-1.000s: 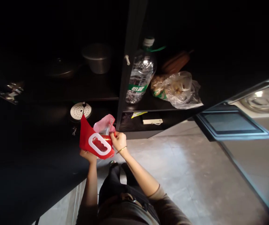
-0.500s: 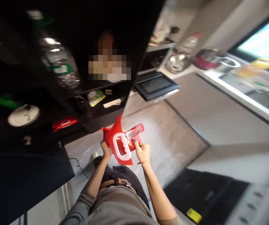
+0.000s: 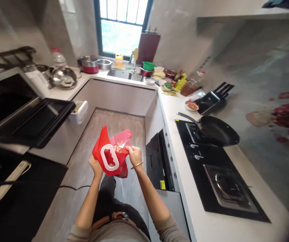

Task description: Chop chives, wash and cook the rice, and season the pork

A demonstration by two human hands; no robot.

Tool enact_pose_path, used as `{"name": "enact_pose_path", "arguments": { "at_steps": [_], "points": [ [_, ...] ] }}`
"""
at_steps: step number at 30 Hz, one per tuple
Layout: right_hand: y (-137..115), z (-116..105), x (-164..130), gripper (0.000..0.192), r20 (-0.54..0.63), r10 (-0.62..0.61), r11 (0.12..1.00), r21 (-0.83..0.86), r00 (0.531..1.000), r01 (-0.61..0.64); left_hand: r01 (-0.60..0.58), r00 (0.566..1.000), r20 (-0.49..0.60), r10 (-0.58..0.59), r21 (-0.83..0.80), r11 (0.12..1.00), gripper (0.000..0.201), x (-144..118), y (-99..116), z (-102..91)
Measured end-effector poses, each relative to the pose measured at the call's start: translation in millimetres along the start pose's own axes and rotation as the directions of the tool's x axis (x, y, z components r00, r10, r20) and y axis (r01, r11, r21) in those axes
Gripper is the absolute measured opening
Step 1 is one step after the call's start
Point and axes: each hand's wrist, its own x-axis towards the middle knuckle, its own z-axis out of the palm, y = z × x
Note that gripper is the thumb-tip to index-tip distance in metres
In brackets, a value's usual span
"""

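Note:
A red plastic bag [image 3: 99,146] with a white oval carry handle [image 3: 117,163] is held up in front of my waist, above the floor. My left hand [image 3: 95,166] grips its left side, with the fingers mostly hidden behind the bag. On the other side, my right hand [image 3: 134,156] pinches the upper right edge of the bag between thumb and fingers. A see-through, reddish part of the bag stands up near the right hand. What the bag contains cannot be made out.
Along the right counter are a black frying pan [image 3: 218,131] on the hob [image 3: 207,174], a bowl of food [image 3: 192,106] and a knife block [image 3: 211,101]. An open oven door [image 3: 51,117] juts out at left. A sink [image 3: 124,74] lies under the window.
My view has swung right, from the dark shelves towards the sink and hob. The red bag stays in both hands, and its clear part now spreads wider beside my right hand.

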Motion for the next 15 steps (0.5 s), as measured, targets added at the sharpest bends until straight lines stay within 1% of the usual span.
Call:
{"name": "enact_pose_path", "arguments": {
  "at_steps": [2,5,8,11,13,15],
  "points": [
    [1,-25,50,0.039,-0.049,0.001,0.999,-0.052,0.999,-0.003,0.024,0.996,0.083,-0.022,-0.025,0.999,0.034,12,-2,58.1],
    [6,-58,123,0.039,-0.121,0.010,0.994,-0.106,0.993,-0.023,0.093,0.976,0.205,-0.069,-0.106,0.990,0.044,30,-11,142.7],
    [10,-85,194,0.038,-0.176,0.055,0.991,-0.111,0.983,-0.075,0.117,0.952,0.298,-0.067,-0.151,0.982,0.053,56,-17,224.9],
    [5,-104,266,0.039,-0.225,0.085,0.991,-0.085,0.971,-0.106,0.105,0.936,0.350,-0.046,-0.152,0.983,0.056,97,-12,301.5],
    [-4,-112,319,0.040,-0.261,0.090,0.992,-0.058,0.961,-0.109,0.092,0.926,0.376,-0.027,-0.156,0.983,0.056,130,-3,350.1],
    [-14,-119,378,0.040,-0.280,0.083,0.995,-0.026,0.956,-0.094,0.069,0.919,0.394,0.000,-0.162,0.984,0.054,167,7,399.5]
  ]
}}
